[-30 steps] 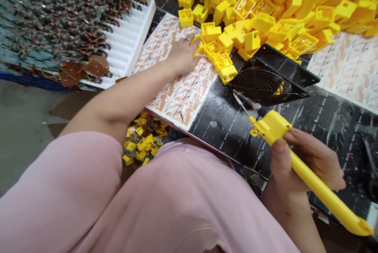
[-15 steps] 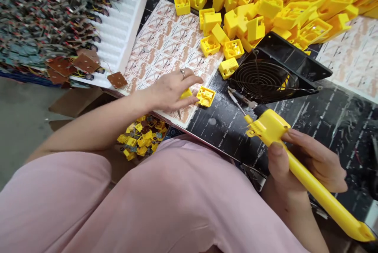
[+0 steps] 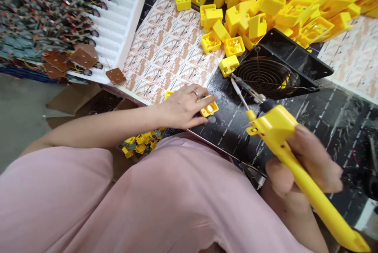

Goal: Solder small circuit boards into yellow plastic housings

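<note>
My left hand (image 3: 184,107), with a ring on one finger, lies at the bench edge. Its fingers and thumb are closed around a small open yellow plastic housing (image 3: 210,108), partly covered by the hand. Behind that hand, part of another yellow piece (image 3: 169,94) shows. My right hand (image 3: 307,162), slightly blurred, is wrapped round the handle of a yellow soldering gun (image 3: 276,127). The gun's metal tip and thin feed tube point up and left, near the fan's grille and apart from the housing in my left hand.
A black fan (image 3: 265,72) stands on the dark bench mat (image 3: 236,127). Behind it is a large heap of yellow housings (image 3: 274,5). Printed sheets (image 3: 165,48) lie at left, beside a white foam tray (image 3: 118,28) of wired circuit boards. Yellow parts (image 3: 141,143) sit below the edge.
My left hand has moved right and toward me, closing on the yellow housing. The piece under its palm now shows behind it. The soldering gun has shifted slightly in my right hand.
</note>
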The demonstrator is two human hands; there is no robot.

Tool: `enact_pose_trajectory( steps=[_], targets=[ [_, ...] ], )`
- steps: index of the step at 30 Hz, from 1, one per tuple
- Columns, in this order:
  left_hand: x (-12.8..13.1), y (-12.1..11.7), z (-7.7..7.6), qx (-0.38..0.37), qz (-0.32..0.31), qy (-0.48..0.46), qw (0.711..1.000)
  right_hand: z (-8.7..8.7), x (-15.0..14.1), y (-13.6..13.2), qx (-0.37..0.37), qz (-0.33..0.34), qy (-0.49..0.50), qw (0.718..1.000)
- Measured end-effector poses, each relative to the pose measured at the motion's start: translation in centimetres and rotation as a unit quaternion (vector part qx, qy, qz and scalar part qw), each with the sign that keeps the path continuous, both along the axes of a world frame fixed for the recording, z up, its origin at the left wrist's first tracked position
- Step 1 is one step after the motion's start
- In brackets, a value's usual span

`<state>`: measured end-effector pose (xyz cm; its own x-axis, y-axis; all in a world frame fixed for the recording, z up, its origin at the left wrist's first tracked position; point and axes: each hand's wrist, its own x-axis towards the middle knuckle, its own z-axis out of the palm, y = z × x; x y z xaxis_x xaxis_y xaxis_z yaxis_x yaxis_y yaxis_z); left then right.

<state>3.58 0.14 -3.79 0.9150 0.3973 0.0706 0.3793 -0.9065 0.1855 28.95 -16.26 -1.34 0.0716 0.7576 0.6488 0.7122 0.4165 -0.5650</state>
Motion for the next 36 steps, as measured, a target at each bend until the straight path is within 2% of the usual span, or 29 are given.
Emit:
enact_pose_trajectory(
  steps=[1, 3, 6, 9, 12, 15, 17, 22, 26, 29, 31, 32, 34, 35, 36],
  targets=[
    [-0.3, -0.4, -0.1, -0.01, 0.018, -0.035, 0.999, 0.1, 0.0, 0.5, -0.014, 0.059, -0.04, 0.997],
    [-1.4, -0.6, 0.1, -0.028, 0.049, -0.074, 0.996, 0.1, -0.4, 1.7, -0.048, 0.104, -0.105, 0.988],
    [-4.1, -0.2, 1.3, -0.046, 0.091, -0.058, 0.993, 0.0, -1.2, 3.0, -0.072, 0.098, -0.147, 0.982],
    [-6.8, -0.3, 2.5, -0.051, 0.105, 0.007, 0.993, -0.4, -2.0, 4.0, -0.084, 0.109, -0.156, 0.978],
    [-8.0, -0.9, 2.7, -0.043, 0.112, 0.059, 0.991, -0.9, -3.2, 5.1, -0.095, 0.114, -0.224, 0.963],
    [-7.5, -1.5, 2.3, 0.033, 0.191, 0.084, 0.977, -1.5, -4.4, 6.4, -0.105, 0.096, -0.274, 0.951],
    [-6.7, -1.8, 2.0, 0.068, 0.21, 0.097, 0.971, -1.9, -4.9, 7.1, -0.126, 0.09, -0.281, 0.947],
    [-4.3, -3.0, 1.0, 0.079, 0.093, 0.024, 0.992, -2.0, -4.1, 9.2, -0.159, 0.133, -0.225, 0.952],
    [-1.8, -4.4, -0.3, 0.08, 0.1, -0.009, 0.992, -2.0, -3.4, 11.5, -0.17, 0.205, -0.187, 0.946],
    [-2.2, -3.9, -0.3, 0.065, 0.113, -0.06, 0.99, -1.8, -3.3, 12.3, -0.153, 0.229, -0.183, 0.944],
    [-4.7, -2.6, 0.8, 0.082, 0.187, -0.07, 0.976, -1.6, -3.2, 12.1, -0.111, 0.213, -0.194, 0.951],
    [-6.4, -1.9, 1.6, 0.104, 0.253, -0.064, 0.96, -1.5, -3.1, 11.8, -0.088, 0.207, -0.202, 0.953],
    [-10.2, -0.4, 3.5, 0.129, 0.43, 0.005, 0.894, -1.3, -3.4, 11.0, -0.054, 0.212, -0.22, 0.951],
    [-11.8, 0.3, 4.4, 0.13, 0.5, 0.04, 0.855, -1.3, -3.7, 10.5, -0.048, 0.221, -0.228, 0.947],
    [-13.0, 0.9, 5.0, 0.127, 0.544, 0.064, 0.827, -1.3, -4.1, 10.1, -0.046, 0.232, -0.237, 0.942]
  ],
)
